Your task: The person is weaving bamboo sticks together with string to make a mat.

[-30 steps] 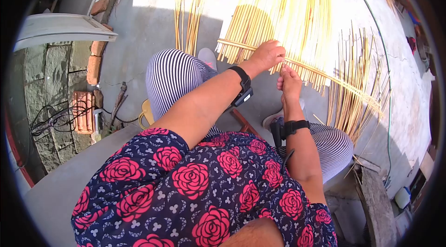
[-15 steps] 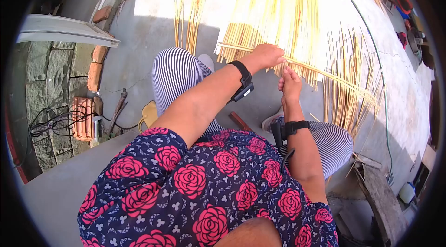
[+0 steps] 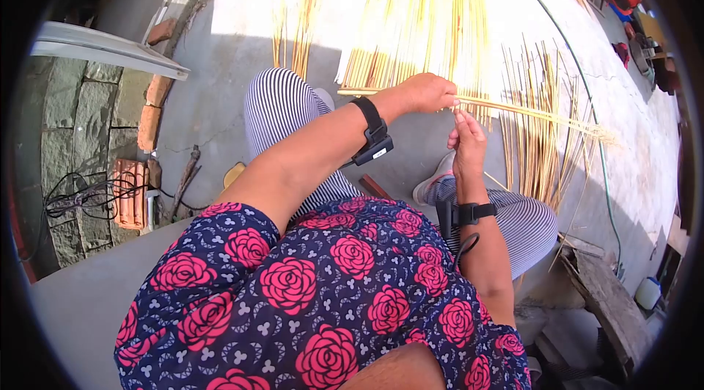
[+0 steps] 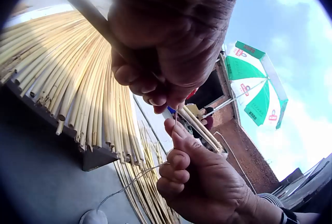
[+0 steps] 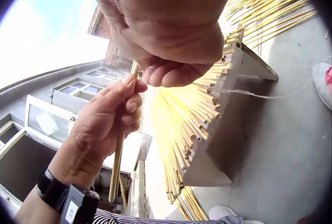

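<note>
The left hand [image 3: 429,93] [image 4: 171,32] grips a thin crosswise stalk [image 3: 528,110] [image 5: 117,162] at the near edge of a row of pale stalks [image 3: 418,30] [image 4: 93,84] [image 5: 181,125]. Just below it in the head view, the right hand [image 3: 469,146] [image 4: 202,180] has its thumb and forefinger pinched on a fine strand, fingertips close to the left hand's. A thin twisted cord [image 4: 132,181] [image 5: 249,94] trails away in both wrist views. The right hand's palm side is hidden in the right wrist view.
Loose stalks [image 3: 532,155] lie right of the row, with a smaller bunch [image 3: 302,34] at left. A hose [image 3: 579,67] runs along the right. Weathered boards [image 3: 605,302] are at lower right; bricks [image 3: 150,115] line the left wall.
In the head view, both hands have shifted slightly right, and the crosswise stalk lies more level. The head view has turned a little. The left hand keeps its grip.
</note>
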The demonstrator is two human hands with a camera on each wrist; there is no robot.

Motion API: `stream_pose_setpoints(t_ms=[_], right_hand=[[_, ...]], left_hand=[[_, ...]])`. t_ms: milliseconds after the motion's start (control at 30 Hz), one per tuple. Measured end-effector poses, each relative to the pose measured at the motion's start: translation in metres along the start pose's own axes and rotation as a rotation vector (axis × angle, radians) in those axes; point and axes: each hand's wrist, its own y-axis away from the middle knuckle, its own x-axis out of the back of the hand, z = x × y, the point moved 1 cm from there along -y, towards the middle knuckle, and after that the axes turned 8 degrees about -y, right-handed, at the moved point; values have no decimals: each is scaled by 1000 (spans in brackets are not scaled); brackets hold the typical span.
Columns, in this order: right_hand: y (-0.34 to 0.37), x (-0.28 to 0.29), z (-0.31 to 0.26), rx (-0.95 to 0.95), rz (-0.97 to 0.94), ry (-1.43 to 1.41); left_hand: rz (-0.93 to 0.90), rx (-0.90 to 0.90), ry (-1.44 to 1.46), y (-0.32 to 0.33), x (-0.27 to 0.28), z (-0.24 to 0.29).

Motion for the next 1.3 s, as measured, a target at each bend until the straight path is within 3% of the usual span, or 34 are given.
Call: stream_pose_setpoints(t_ms=[333,600,833,933,1000,1067,1133,1267,1300], right_hand=[[3,8,-18,23,-281,-191],[10,8,-25,-110,-224,-275],[3,3,-30,-10,-278,-353],[4,10,-53,-151,-251,-37],[16,16,-88,-174,-173,497],[14,39,-104,-26,-17,903],[23,31,-114,440,104,948],[32,23,-108,894,-101,1098],[30,25,-101,763,-137,1039]], left_hand=[[45,-19,-36,21,6,30],[49,-50,-10,29,-2,40],[112,-61,-36,29,0,49],[71,-2,-135,28,12,56],[91,13,-221,21,15,51],[102,-5,-272,19,17,51],[99,-60,-286,21,19,59],[96,-124,-335,28,8,76],[107,-132,-309,27,5,80]])
